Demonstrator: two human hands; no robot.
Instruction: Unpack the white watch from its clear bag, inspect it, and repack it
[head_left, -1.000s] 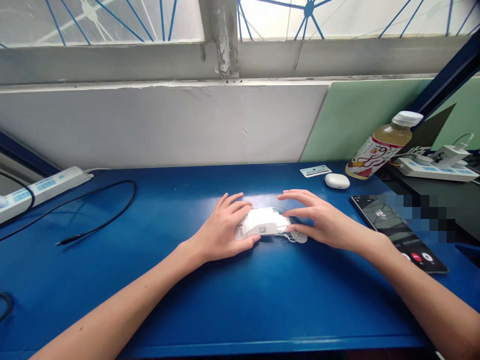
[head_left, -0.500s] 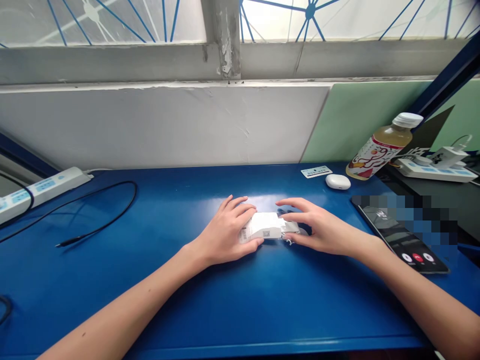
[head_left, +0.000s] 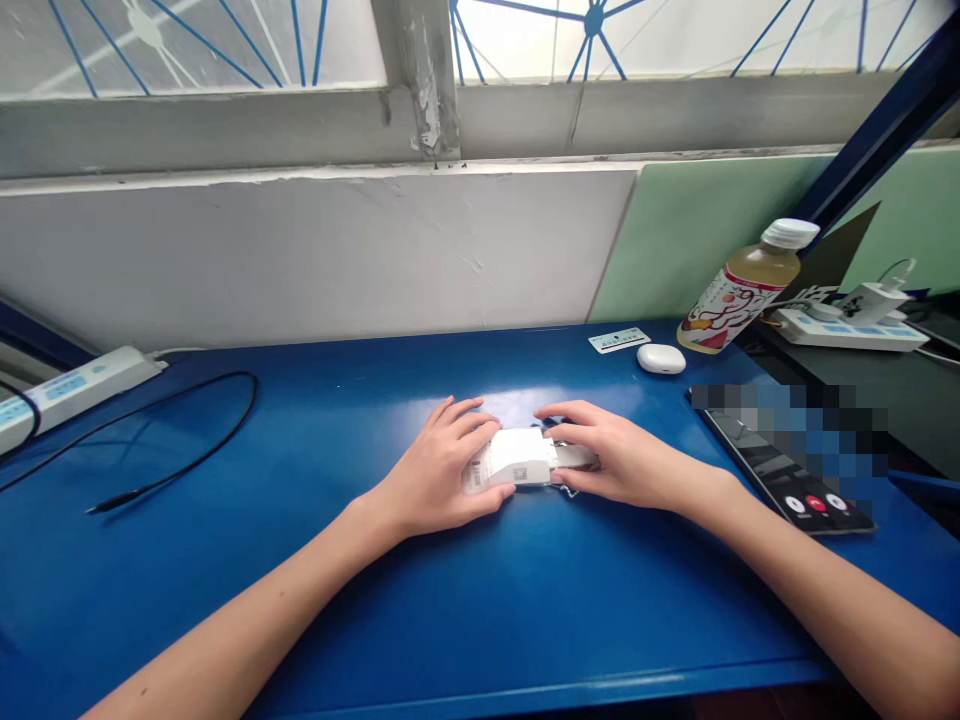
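Head view: white packet [head_left: 512,461] flat on blue surface [head_left: 375,600], near centre, printed label facing up. Left hand [head_left: 439,472] closed on packet's left end, thumb along near edge, fingers over top. Right hand [head_left: 609,460] closed on right end, where clear plastic wrap [head_left: 576,457] protrudes, fingers curled over it, thumb beneath. Both grips snug, not spread. Black cable [head_left: 187,440] looped well left, white power strip [head_left: 71,385] beyond. White earbud case [head_left: 661,358], small card [head_left: 619,340] and drink bottle [head_left: 739,290] at rear right. Phone [head_left: 795,480] lit just right of right forearm.
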